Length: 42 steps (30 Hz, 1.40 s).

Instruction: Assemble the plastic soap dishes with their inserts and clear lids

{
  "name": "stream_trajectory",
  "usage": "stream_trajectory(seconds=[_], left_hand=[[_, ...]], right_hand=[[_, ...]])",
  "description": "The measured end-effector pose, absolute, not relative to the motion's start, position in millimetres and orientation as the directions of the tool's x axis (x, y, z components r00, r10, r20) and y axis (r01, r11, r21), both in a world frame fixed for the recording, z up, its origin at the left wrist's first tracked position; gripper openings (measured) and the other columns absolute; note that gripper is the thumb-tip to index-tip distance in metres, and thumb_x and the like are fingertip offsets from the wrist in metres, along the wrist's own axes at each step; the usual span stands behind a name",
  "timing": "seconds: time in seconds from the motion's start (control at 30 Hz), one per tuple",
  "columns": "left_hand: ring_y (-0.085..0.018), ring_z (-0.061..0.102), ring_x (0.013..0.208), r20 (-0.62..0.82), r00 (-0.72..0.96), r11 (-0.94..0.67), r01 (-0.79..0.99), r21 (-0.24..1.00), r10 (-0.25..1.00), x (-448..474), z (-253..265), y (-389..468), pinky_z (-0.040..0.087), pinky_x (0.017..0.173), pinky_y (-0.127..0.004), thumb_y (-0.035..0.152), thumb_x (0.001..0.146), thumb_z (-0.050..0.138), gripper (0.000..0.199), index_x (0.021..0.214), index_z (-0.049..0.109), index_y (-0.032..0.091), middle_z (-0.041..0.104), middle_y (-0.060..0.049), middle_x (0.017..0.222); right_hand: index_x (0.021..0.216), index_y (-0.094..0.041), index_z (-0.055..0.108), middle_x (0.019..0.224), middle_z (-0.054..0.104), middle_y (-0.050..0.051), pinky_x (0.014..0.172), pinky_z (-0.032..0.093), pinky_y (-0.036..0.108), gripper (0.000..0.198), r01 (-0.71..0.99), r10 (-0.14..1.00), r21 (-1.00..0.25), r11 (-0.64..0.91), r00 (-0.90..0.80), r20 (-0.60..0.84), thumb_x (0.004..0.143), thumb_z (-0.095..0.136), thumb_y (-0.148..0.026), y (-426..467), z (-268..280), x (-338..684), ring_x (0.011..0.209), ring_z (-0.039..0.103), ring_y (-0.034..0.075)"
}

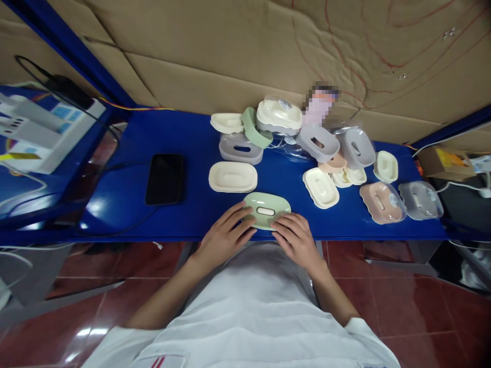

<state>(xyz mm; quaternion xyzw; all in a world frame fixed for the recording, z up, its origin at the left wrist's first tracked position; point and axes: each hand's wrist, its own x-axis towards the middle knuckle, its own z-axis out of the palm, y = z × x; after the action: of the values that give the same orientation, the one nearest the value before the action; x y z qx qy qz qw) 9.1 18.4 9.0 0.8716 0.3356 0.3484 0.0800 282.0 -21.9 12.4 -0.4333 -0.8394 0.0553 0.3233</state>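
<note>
A pale green oval soap dish (278, 203) lies at the front edge of the blue table, a cream strip showing in its long middle slot. My left hand (229, 230) holds its left side, fingers over the rim. On the right side, my right hand (295, 236) grips the rim in the same way; both thumbs are near the front edge. Just behind it sits a cream oval tray (233, 177) with a shallow hollow. Farther back are a grey slotted dish (241, 155) and a green piece (256, 130) tilted against other parts.
A black phone-like device (164, 179) lies to the left. Cream trays (321, 188), grey dishes (320, 143) and a pink dish with a clear cover (382, 203) spread over the right. A cream-topped covered dish (280, 113) stands by the cardboard wall (215, 56).
</note>
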Motion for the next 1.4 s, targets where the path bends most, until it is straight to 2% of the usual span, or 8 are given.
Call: stream_trajectory(seconds=[0.23,0.53,0.7,0.87,0.97,1.07,1.2,1.4], left_hand=[[-0.023,0.072,0.129,0.535,0.344,-0.635,0.462,0.619,0.772,-2.4,25.7,26.6,0.064,0.111,-0.041,0.018,0.107,0.069,0.032,0.137,0.067,0.026,0.070,-0.011,0.143],[-0.027,0.072,0.131,0.563,0.507,-0.755,0.486,0.439,0.653,12.0,21.8,27.9,0.062,0.111,-0.044,0.016,0.105,0.071,0.029,0.133,0.069,0.023,0.072,-0.013,0.141],[-0.024,0.075,0.119,0.566,0.557,-0.793,0.461,0.399,0.608,11.2,24.9,27.4,0.060,0.102,-0.040,0.020,0.104,0.074,0.015,0.119,0.073,0.023,0.076,-0.010,0.130],[-0.024,0.075,0.118,0.551,0.581,-0.801,0.442,0.405,0.599,12.2,25.9,29.5,0.058,0.099,-0.039,0.018,0.105,0.071,0.011,0.115,0.073,0.022,0.078,-0.009,0.125],[-0.023,0.075,0.117,0.539,0.576,-0.789,0.443,0.425,0.614,11.8,25.3,29.8,0.057,0.099,-0.039,0.018,0.106,0.069,0.013,0.116,0.073,0.023,0.078,-0.008,0.126],[-0.022,0.075,0.117,0.538,0.573,-0.786,0.438,0.437,0.619,11.4,25.3,29.7,0.058,0.100,-0.039,0.017,0.107,0.067,0.014,0.118,0.073,0.024,0.079,-0.007,0.125],[-0.022,0.075,0.116,0.559,0.568,-0.796,0.418,0.437,0.605,12.0,26.1,29.6,0.057,0.099,-0.038,0.014,0.107,0.066,0.014,0.117,0.071,0.023,0.079,-0.007,0.122],[-0.021,0.075,0.115,0.560,0.567,-0.797,0.420,0.434,0.604,13.4,27.8,30.2,0.057,0.099,-0.038,0.013,0.107,0.067,0.015,0.119,0.071,0.022,0.079,-0.007,0.120]], right_hand=[[0.154,-0.032,0.062,0.146,0.073,0.010,0.115,0.054,0.053,0.046,0.725,0.773,-0.349,0.594,-0.393,0.498,0.108,0.066,-0.032,-8.2,28.1,297.6,0.140,0.066,0.031],[0.155,-0.022,0.061,0.162,0.061,0.014,0.126,0.045,0.058,0.048,0.834,0.769,-0.145,0.532,-0.405,0.495,0.113,0.055,-0.045,142.1,108.5,321.5,0.152,0.055,0.036],[0.154,-0.017,0.061,0.156,0.064,0.018,0.128,0.043,0.062,0.053,0.867,0.829,-0.140,0.478,-0.392,0.398,0.112,0.049,-0.047,228.9,103.1,319.4,0.149,0.056,0.038],[0.168,-0.018,0.044,0.173,0.046,0.020,0.131,0.038,0.065,0.077,0.858,0.820,-0.143,0.493,-0.403,0.406,0.109,0.051,-0.067,265.0,96.6,324.7,0.161,0.043,0.040],[0.172,-0.020,0.039,0.173,0.047,0.019,0.131,0.040,0.062,0.082,0.831,0.825,-0.191,0.522,-0.435,0.361,0.109,0.048,-0.071,276.3,100.6,324.2,0.160,0.046,0.037],[0.170,-0.021,0.044,0.171,0.051,0.017,0.132,0.041,0.059,0.074,0.815,0.832,-0.221,0.535,-0.463,0.306,0.111,0.050,-0.065,281.9,99.2,320.0,0.158,0.050,0.034],[0.166,-0.022,0.053,0.169,0.054,0.016,0.132,0.041,0.060,0.065,0.823,0.835,-0.247,0.511,-0.406,0.372,0.111,0.055,-0.057,280.1,89.4,318.5,0.157,0.051,0.033],[0.157,-0.027,0.062,0.169,0.055,0.008,0.135,0.037,0.064,0.061,0.835,0.808,-0.232,0.499,-0.352,0.472,0.110,0.056,-0.065,279.4,92.2,321.6,0.162,0.044,0.031]])
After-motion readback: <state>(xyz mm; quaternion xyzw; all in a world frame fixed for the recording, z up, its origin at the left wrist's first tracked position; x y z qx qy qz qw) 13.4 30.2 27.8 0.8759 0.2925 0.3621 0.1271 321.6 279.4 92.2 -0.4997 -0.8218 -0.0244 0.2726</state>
